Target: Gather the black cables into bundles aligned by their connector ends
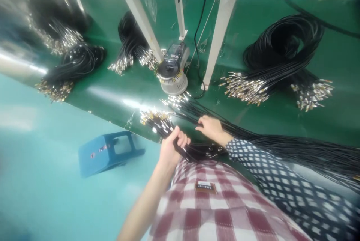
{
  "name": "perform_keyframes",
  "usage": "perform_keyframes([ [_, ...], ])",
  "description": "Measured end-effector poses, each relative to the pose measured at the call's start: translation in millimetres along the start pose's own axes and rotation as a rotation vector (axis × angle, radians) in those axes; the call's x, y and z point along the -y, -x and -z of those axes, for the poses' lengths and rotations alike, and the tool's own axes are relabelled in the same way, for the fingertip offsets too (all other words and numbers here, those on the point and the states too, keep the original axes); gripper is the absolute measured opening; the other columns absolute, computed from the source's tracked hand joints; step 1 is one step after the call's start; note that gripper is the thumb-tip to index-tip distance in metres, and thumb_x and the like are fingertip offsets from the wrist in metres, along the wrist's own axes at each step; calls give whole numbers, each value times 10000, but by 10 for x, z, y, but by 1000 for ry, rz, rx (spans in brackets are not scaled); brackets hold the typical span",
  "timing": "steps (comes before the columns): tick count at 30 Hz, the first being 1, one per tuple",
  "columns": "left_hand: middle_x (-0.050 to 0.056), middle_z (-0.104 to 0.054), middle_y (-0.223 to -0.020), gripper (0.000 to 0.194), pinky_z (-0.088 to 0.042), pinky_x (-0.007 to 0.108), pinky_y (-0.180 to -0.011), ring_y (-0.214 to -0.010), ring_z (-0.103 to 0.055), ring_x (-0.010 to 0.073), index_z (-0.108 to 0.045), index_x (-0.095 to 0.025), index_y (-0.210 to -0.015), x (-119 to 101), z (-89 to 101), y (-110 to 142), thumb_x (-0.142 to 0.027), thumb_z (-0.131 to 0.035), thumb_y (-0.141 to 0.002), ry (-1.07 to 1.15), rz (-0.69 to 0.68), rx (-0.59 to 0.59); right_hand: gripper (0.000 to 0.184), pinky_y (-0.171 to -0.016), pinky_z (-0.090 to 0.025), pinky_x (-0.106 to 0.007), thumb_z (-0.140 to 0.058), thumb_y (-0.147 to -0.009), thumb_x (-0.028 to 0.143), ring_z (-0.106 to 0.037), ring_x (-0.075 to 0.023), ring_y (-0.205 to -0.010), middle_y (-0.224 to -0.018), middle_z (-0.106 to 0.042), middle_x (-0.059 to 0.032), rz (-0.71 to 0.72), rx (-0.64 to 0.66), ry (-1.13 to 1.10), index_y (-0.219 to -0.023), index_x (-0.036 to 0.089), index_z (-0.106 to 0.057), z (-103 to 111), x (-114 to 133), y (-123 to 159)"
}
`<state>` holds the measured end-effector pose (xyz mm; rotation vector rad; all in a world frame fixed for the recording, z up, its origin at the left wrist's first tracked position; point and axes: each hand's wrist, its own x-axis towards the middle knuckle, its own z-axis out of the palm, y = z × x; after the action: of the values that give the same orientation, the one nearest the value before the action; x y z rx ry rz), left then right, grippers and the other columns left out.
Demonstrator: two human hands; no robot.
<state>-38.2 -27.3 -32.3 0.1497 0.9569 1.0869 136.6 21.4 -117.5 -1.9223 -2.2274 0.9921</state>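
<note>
My left hand (pixel 174 143) is closed around a bundle of black cables (pixel 161 125) with metal connector ends, which point up and to the left past my thumb. The rest of that bundle runs right, along the table edge in front of my apron. My right hand (pixel 212 128) is over a looser spread of black cables (pixel 194 109) just behind the bundle. Its thumb and fingertips are curled close together at these cables; what lies between them is too small to make out. Several metal tips of the loose cables lie near the round device.
A round grey device (pixel 173 83) stands on the green table (pixel 213 111) between white metal legs (pixel 222 27). Coiled cable bundles lie at the right (pixel 284 53) and left (pixel 77 62). A blue stool (pixel 105 152) is on the floor to the left.
</note>
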Motion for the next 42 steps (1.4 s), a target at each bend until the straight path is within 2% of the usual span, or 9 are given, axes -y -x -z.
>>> perform_keyframes([
  [5, -43, -355, -432, 358, -383, 270, -567, -430, -355, 79, -487, -146, -534, 12, 0, 51, -259, -605, -853, -29, -13, -10, 119, -669, -450, -266, -563, -886, 265, -635, -159, -759, -914, -683, -52, 11, 15, -131, -842, 179, -632, 32, -39, 48],
  [9, -68, -365, -454, 111, -371, 254, -550, -430, -340, 73, -635, -131, -835, 28, 6, 50, -241, -634, -836, -32, -33, -35, 270, -634, -483, -244, -451, -939, 361, -629, -139, -700, -805, -678, -23, 123, 101, -428, -1061, 173, -602, 310, -269, 497],
  [11, -78, -374, -464, 178, -365, 247, -542, -430, -340, 72, -626, -147, -978, 24, -20, 31, -211, -656, -814, -28, -52, -53, 326, -620, -485, -258, -458, -929, 419, -618, -151, -687, -796, -672, -38, 146, 111, -591, -1050, 167, -626, 414, -355, 781],
  [18, -39, -501, -567, 198, -373, 256, -531, -419, -386, 58, -600, -150, -942, 17, -73, 17, -197, -685, -770, -87, -93, -64, 258, -660, -471, -273, -489, -931, 407, -590, -155, -707, -809, -653, -44, 100, -72, -649, -899, 198, -638, 334, -420, 1370],
  [23, 15, -613, -715, 214, -379, 267, -531, -414, -401, 44, -606, -149, -957, 29, -58, 43, -188, -679, -760, -120, -116, -49, 318, -576, -462, -251, -475, -917, 484, -522, -128, -562, -698, -625, -20, -99, -223, -798, -886, 190, -590, 284, -371, 1383],
  [29, -65, -467, -543, 345, -373, 258, -543, -427, -389, 66, -594, -204, -1113, 4, -94, 62, -167, -658, -776, -102, -99, -25, 450, -666, -463, -292, -424, -915, 546, -546, -153, -608, -670, -640, -17, 47, 192, -566, -795, 194, -675, 554, -336, 1267],
  [35, -74, -415, -519, 362, -360, 250, -539, -433, -369, 66, -612, -198, -1123, -9, -125, 62, -170, -664, -766, -86, -81, -31, 525, -625, -442, -274, -481, -835, 667, -517, -149, -582, -555, -561, -15, -75, -63, -763, -671, 188, -618, 823, -517, 1134],
  [40, -76, -410, -517, 342, -363, 248, -550, -439, -376, 65, -609, -203, -1128, -21, -123, 37, -171, -646, -790, -85, -75, 11, 532, -513, -372, -256, -481, -851, 646, -397, -108, -458, -481, -468, 23, -6, 293, -705, -654, 180, -644, 885, -541, 1142],
  [42, -76, -409, -510, 308, -367, 248, -551, -435, -375, 65, -617, -196, -1097, -25, -120, 30, -172, -644, -791, -88, -73, 10, 549, -608, -433, -274, -444, -872, 647, -485, -131, -519, -497, -518, 5, -31, 196, -715, -683, 183, -668, 891, -554, 1125],
])
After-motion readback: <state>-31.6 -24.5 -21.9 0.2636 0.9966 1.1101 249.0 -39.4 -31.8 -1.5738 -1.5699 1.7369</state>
